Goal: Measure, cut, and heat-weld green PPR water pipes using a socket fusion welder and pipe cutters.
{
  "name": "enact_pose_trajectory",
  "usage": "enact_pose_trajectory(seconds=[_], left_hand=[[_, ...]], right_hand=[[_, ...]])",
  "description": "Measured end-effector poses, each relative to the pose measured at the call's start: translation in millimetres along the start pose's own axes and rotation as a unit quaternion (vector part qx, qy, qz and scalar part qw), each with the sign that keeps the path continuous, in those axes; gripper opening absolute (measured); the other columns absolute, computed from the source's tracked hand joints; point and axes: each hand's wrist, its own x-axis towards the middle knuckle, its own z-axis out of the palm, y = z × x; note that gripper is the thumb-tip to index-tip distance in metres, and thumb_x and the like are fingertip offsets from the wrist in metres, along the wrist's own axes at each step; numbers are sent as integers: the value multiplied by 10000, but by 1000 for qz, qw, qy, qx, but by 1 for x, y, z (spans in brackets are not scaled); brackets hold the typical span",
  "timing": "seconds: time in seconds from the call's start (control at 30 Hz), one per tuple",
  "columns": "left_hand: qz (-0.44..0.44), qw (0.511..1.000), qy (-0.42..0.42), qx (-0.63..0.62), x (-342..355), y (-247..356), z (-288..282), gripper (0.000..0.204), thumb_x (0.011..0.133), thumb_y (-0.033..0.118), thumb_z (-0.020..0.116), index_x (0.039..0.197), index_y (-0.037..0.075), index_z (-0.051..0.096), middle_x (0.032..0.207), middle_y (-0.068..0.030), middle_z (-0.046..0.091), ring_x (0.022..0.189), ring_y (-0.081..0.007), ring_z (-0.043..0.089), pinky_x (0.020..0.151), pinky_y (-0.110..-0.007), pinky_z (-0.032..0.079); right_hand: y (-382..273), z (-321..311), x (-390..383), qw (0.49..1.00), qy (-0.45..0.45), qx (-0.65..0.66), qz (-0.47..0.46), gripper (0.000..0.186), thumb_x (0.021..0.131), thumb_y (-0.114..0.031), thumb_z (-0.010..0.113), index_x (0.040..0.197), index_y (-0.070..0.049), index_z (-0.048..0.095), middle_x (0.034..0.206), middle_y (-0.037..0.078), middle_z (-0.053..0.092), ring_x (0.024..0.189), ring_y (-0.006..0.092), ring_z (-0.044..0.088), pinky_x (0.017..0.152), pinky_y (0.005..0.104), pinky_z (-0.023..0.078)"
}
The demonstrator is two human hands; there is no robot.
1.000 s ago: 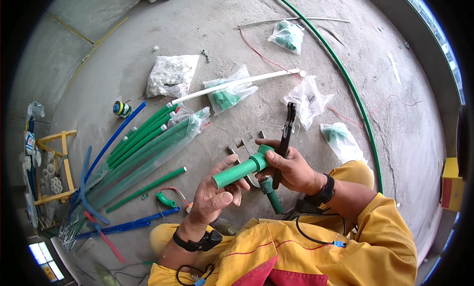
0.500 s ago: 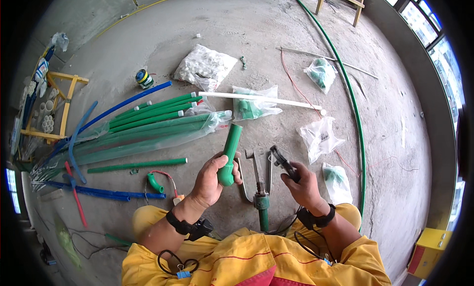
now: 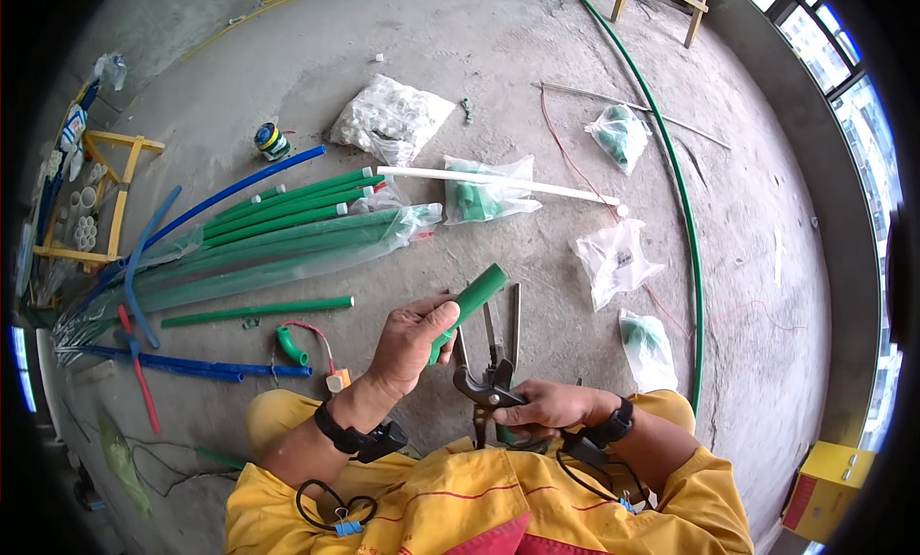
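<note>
A short green plastic pipe [image 3: 482,294] with a rounded green fitting on its lower end is gripped in my left hand [image 3: 407,344]. The pipe tilts up to the right, and my fingers partly hide the fitting. My right hand [image 3: 554,407] is closed round the handles of a black pipe cutter [image 3: 489,394]. The cutter's curved jaw is apart, just below the lower end of the pipe; I cannot tell whether they touch. Behind the cutter stand upright metal bars [image 3: 517,325] of some floor tool, mostly covered by my hands and the cutter.
Green pipes [image 3: 297,205], some wrapped in plastic, lie at the left beside blue pipes [image 3: 192,368]. A green elbow [image 3: 289,346] is near my left knee. Bags of fittings [image 3: 647,349] lie on the right, inside a long green pipe [image 3: 692,229]. A white bag [image 3: 393,119] lies farther off.
My left hand has tipped the pipe over to the right. The cutter has come down and left, towards the pipe's lower end, and turned so its jaw points left.
</note>
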Motion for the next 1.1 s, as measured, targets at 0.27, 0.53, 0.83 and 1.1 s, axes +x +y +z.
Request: enact_pose_trajectory(seconds=[0.27, 0.53, 0.83, 1.1], left_hand=[[33, 997, -39, 60, 1, 9, -11, 312, 788, 144, 627, 1042, 22, 494, 792, -64, 571, 573, -95, 516, 517, -228, 433], [70, 971, -51, 223, 1, -3, 6, 285, 801, 115, 653, 1040, 3, 543, 804, -8, 567, 631, -48, 515, 546, -212, 432], [6, 980, -60, 192, 4, -5, 18, 361, 795, 172, 661, 1089, 2, 538, 788, -17, 575, 648, -63, 536, 580, -210, 450], [21, 983, -58, 171, 6, -9, 16, 282, 812, 138, 660, 1048, 23, 559, 736, 20, 561, 600, -35, 508, 533, -200, 428]], right_hand=[[36, 23, 27, 956, -79, 184, -216, 654, 820, -37, 611, 1424, -44, 361, 1306, 104, 507, 1143, 156, 508, 972, 303, 406], [3, 3, 23, 935, 302, -68, -171, 681, 771, -64, 594, 1405, -57, 345, 822, 21, 490, 750, 125, 482, 643, 277, 429], [-2, 0, 15, 928, 315, -71, -184, 728, 763, -120, 564, 1428, 7, 297, 1056, 229, 582, 962, 282, 586, 848, 368, 471], [-5, 1, 16, 927, 315, -90, -184, 734, 759, -141, 563, 1420, 30, 295, 1086, 261, 571, 994, 317, 582, 875, 380, 463]])
